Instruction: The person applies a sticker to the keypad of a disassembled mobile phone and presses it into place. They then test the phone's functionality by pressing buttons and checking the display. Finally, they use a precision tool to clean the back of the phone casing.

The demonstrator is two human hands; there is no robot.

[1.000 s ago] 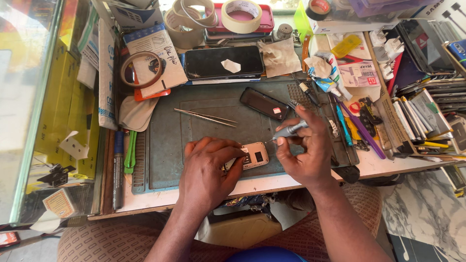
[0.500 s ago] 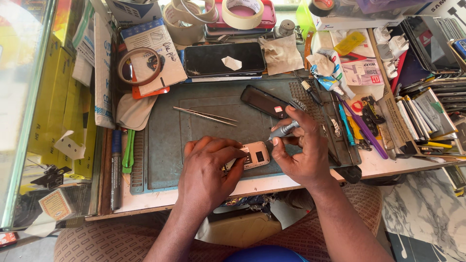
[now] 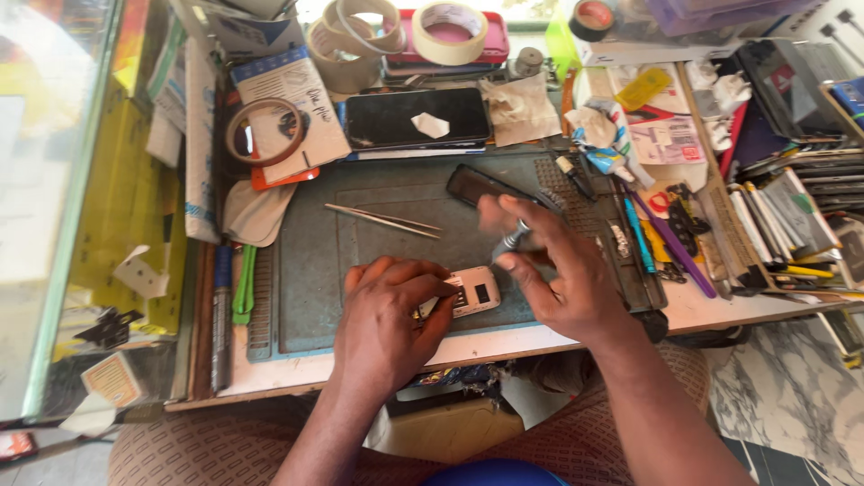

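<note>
Fingers of my left hand (image 3: 387,310) pin the small pale phone part (image 3: 468,292) near the grey mat's (image 3: 315,270) front edge, my right hand (image 3: 562,274) pinching a slim metal screwdriver (image 3: 511,241) above open mat.

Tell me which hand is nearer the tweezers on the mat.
Left. The left hand lies just below the tweezers, holding the small device; the right hand, gripping a tool, sits off to their right, slightly farther.
</note>
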